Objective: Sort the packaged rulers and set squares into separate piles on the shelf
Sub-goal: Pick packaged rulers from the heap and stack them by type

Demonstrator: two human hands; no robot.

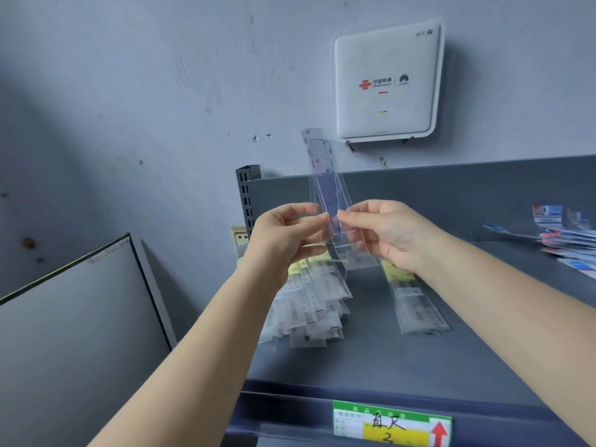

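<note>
Head view: both hands are raised at the centre of the frame, above the grey shelf (403,359). The left hand (283,235) and the right hand (387,235) each pinch a lower edge of a clear-sleeved ruler (327,182), fingers curled on the plastic, so it stands almost upright between them with its top tilted toward the upper left, in front of the wall.

On the shelf below the left hand lies a loose, fanned heap of packaged rulers (306,311). Just right of centre, apart from the heap, sits a tidier, narrower stack of packages (416,304) under the right wrist.

A white router box (385,82) hangs on the wall at upper right. Colourful packets (564,233) lie at the right edge. A green and yellow label (392,424) is on the shelf's front rail at the bottom.
</note>
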